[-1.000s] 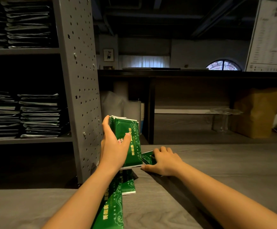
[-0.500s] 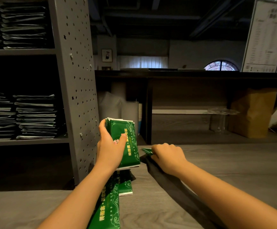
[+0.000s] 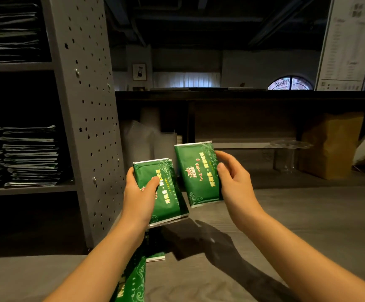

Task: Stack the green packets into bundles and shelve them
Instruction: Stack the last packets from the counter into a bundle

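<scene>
- The left hand grips a bundle of green packets upright above the table, thumb across the printed face and fingers curled round the back, just beside the perforated shelf upright
- The right hand holds a single packet by its right edge, thumb on the front and fingers behind; it stands slightly higher than the bundle and just to its right, near it, though I cannot tell whether they touch
- More loose packets lie on the table under the left forearm, partly hidden by it
- The step in hand looks like adding the single packet to the front of the bundle
- The packets look glossy, so if the left thumb lifts to let the new one in, the bundle may fan out or shed its front packets
- The single packet is tilted relative to the bundle; laid on at that angle it would leave an uneven stack that sits badly among the shelved stacks
- The edge hold is light, and a knock on the bundle's top edge could twist the packet loose
- A swing towards the shelf could catch a bundle corner on the upright
</scene>
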The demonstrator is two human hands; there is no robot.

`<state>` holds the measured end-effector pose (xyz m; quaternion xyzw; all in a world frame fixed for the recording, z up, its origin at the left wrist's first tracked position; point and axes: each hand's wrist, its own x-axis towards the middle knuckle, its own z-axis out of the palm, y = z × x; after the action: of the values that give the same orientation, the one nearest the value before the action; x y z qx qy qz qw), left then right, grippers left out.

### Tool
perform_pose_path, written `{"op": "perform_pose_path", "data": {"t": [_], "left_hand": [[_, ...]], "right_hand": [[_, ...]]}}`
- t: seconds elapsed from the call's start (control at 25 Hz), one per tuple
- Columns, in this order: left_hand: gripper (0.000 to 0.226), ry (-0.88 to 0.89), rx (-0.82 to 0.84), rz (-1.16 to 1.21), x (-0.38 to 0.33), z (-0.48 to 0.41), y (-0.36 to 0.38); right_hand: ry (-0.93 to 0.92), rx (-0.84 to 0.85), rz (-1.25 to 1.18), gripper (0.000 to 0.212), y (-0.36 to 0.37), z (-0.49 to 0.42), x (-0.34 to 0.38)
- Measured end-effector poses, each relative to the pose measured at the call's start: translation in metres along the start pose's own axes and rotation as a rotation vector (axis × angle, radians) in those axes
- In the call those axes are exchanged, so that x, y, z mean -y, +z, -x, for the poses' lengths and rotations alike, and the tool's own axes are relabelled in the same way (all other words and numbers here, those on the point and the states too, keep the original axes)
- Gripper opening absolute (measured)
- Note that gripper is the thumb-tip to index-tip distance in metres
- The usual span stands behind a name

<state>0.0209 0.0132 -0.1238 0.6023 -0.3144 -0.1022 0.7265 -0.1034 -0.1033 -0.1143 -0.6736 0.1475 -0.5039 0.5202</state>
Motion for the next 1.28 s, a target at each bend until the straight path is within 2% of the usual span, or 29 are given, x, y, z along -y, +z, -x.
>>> {"op": "perform_pose_path", "data": {"t": [0.16, 0.36, 0.4, 0.56, 0.76, 0.88, 0.96, 1.04, 1.2, 1.28], "left_hand": [[0.04, -0.013, 0.05, 0.058, -0.004, 0.01, 0.013], [0.024, -0.025, 0.087, 0.149, -0.009, 0.019, 0.022], [0.028, -0.017, 0.097, 0.157, -0.01, 0.021, 0.024], [0.074, 0.022, 0.112, 0.133, -0.009, 0.022, 0.024], [0.083, 0.139, 0.108, -0.132, -0.012, 0.018, 0.019], [0.082, 0.204, 0.047, -0.168, -0.019, 0.008, 0.006], [0.083, 0.225, 0.001, -0.18, -0.019, 0.0, -0.004], [0.085, 0.238, -0.02, -0.234, -0.017, -0.005, -0.011], [0.087, 0.253, -0.016, -0.318, -0.014, -0.008, -0.02], [0.087, 0.258, -0.016, -0.325, -0.013, -0.01, -0.021]], "right_hand": [[0.151, 0.077, -0.108, 0.029, 0.009, 0.011, -0.001], [0.026, 0.093, 0.119, 0.042, 0.027, 0.024, -0.015], [0.019, 0.093, 0.156, 0.045, 0.03, 0.026, -0.016], [0.003, 0.171, 0.146, 0.051, 0.039, 0.034, -0.017], [0.016, 0.282, 0.138, 0.05, 0.036, 0.024, -0.019], [0.105, 0.306, 0.152, 0.047, 0.032, 0.017, -0.024], [0.118, 0.379, 0.35, 0.043, 0.026, 0.014, -0.036], [0.066, 0.539, 0.62, 0.037, 0.026, 0.016, -0.047], [-0.14, 0.86, 0.894, 0.038, 0.047, 0.026, -0.051], [-0.228, 0.966, 1.04, 0.042, 0.053, 0.029, -0.048]]}}
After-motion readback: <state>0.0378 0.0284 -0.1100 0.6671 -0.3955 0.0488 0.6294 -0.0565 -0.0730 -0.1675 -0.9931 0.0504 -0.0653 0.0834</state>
